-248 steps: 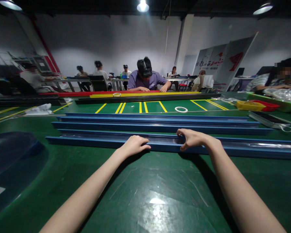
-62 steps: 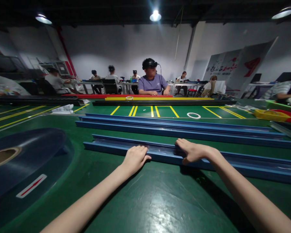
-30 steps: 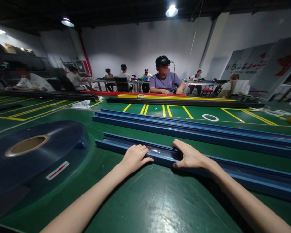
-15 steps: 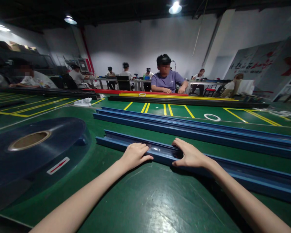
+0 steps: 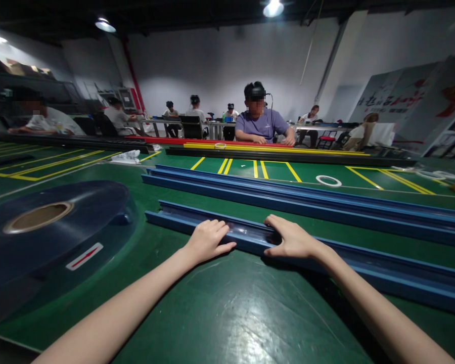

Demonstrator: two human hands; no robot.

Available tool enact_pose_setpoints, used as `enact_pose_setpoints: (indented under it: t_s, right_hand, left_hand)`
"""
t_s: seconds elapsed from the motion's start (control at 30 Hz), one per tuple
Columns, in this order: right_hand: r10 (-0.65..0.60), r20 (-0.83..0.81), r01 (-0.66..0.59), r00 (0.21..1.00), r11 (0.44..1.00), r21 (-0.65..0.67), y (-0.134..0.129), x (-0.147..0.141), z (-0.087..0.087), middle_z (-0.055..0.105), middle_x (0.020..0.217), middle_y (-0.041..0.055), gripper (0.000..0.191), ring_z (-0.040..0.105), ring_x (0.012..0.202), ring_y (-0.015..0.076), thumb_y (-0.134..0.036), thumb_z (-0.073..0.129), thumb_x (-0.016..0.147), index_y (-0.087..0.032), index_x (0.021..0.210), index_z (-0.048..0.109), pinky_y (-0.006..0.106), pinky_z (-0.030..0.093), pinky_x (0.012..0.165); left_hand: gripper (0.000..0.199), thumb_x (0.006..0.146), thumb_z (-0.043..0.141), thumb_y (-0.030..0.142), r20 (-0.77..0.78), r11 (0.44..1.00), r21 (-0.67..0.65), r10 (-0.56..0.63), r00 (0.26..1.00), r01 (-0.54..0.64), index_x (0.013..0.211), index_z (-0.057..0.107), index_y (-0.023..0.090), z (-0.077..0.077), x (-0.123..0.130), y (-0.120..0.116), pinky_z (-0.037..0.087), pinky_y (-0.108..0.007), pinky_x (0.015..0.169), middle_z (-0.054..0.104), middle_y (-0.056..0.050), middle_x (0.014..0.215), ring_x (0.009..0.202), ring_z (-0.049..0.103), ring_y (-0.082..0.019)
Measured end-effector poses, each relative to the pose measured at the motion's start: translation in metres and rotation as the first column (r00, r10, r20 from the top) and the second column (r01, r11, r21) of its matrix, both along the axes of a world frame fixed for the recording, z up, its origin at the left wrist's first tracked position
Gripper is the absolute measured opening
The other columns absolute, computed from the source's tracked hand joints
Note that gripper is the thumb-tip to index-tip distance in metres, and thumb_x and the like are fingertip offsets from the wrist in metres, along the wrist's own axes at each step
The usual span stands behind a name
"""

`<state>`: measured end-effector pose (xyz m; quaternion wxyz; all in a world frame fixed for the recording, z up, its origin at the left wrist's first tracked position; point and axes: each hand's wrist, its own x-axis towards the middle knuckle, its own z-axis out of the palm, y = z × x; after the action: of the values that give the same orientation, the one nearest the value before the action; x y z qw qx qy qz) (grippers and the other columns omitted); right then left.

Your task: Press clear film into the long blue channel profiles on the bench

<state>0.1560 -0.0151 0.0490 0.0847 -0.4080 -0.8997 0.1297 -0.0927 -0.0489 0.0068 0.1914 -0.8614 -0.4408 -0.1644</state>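
Observation:
A long blue U-shaped plastic profile (image 5: 387,268) lies across the green table before me, its channel facing up. My left hand (image 5: 208,240) grips its near wall, with the fingers inside the channel and the thumb along the outer side. Farther right, my right hand (image 5: 293,240) spans the same profile, thumb against the near wall and fingers at the far wall. A glossy, see-through strip (image 5: 242,231) shows inside the channel between my hands. Behind it runs a second blue profile (image 5: 288,197), roughly parallel and apart from it.
A large roll of clear bluish film (image 5: 102,202) with a cardboard core lies at left, near the profile's end. Black profiles (image 5: 273,155), a yellow strip (image 5: 280,148) and a white ring (image 5: 328,181) lie farther back. Across the table sits a person in a purple shirt (image 5: 263,125).
The view has shifted slightly, so the scene sits a little farther left. Both hands keep their places on the near blue profile.

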Motion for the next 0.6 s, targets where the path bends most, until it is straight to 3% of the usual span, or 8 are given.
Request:
enact_pose_setpoints:
  t_s: [0.6]
  right_hand:
    - [-0.001,-0.007,0.001,1.0,1.0,-0.011,-0.0015,-0.0002,0.0015,0.055,0.101,0.0094,0.057,0.052,0.088,0.0235,-0.047,0.062,0.057,-0.017,0.103,0.048,0.032,0.041,0.071]
  left_hand:
    - [0.04,0.083,0.035,0.05,-0.019,1.0,0.027,0.008,1.0,-0.007,0.081,0.056,0.015,0.0007,-0.0001,-0.0008,0.04,-0.028,0.065,0.061,-0.007,0.082,0.076,0.055,-0.018]
